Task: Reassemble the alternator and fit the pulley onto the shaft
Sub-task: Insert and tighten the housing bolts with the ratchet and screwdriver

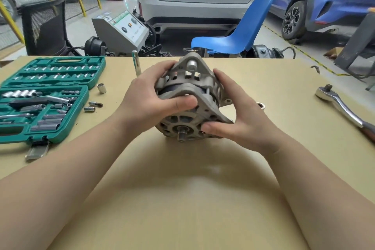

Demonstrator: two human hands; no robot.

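In a garage, at a cardboard-covered desk (203, 199), we clasped the alternator (190, 97) between left hand (150, 97) and right hand (239, 115), its bare shaft (181, 135) just below our grip; we judged squeezing both halves evenly, seams aligned, wisest

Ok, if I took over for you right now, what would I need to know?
Left hand and right hand both grip the alternator, held over the table.
Its bare shaft points toward you.
Done: the housing halves look joined.
Left: fit the pulley, which I can't see here.
The ratchet lies on the right; the socket case lies open on the left.
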